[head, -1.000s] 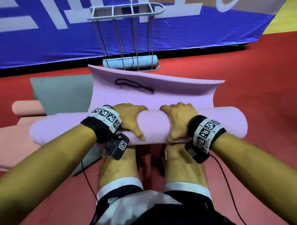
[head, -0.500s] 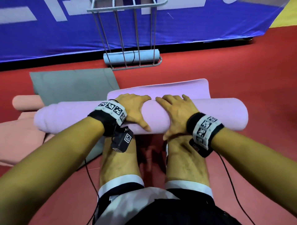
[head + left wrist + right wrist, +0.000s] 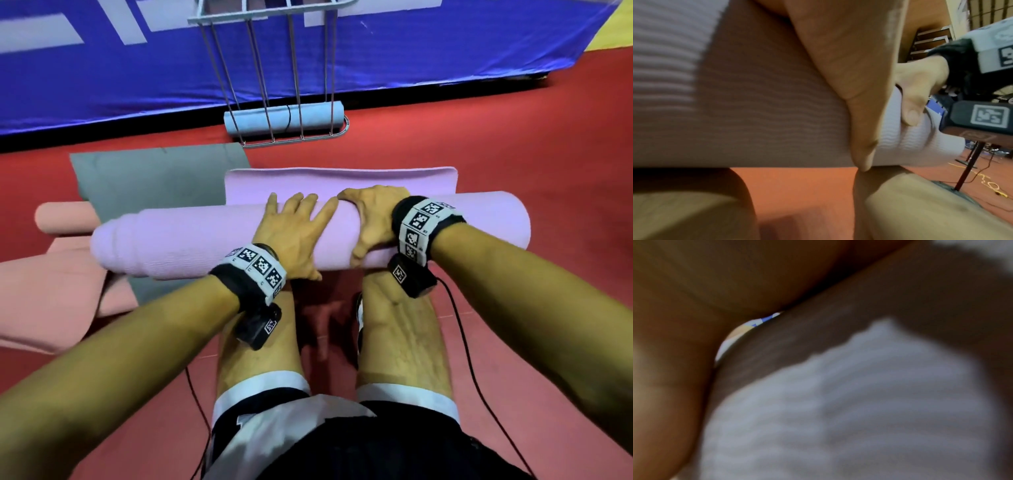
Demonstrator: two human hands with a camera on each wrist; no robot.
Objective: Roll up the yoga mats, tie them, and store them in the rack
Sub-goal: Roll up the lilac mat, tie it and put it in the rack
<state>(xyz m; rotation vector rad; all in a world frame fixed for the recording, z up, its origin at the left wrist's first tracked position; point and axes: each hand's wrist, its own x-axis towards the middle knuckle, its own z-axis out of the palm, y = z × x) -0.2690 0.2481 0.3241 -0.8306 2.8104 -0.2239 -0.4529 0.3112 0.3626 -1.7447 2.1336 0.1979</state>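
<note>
A purple yoga mat (image 3: 191,243) lies across the red floor as a thick roll, with a short flat tail (image 3: 342,181) left on its far side. My left hand (image 3: 298,226) presses flat on top of the roll with straight, spread fingers. My right hand (image 3: 370,219) grips the roll just to the right, fingers curled over the far side and thumb on the near side. The left wrist view shows the ribbed mat (image 3: 756,105) close up under my left hand (image 3: 849,56). The wire rack (image 3: 294,78) stands at the back and holds a tied light blue rolled mat (image 3: 308,118).
A grey mat (image 3: 150,174) lies flat at the left, partly under the purple roll. Pink mats (image 3: 51,298) lie further left, one end rolled (image 3: 61,219). A blue banner wall (image 3: 137,85) closes off the back. My bare legs are just behind the roll.
The roll moved forward and the raised loose end came down flat and got shorter. My left hand went from curled to flat and spread. The black cord seen earlier is out of sight.
</note>
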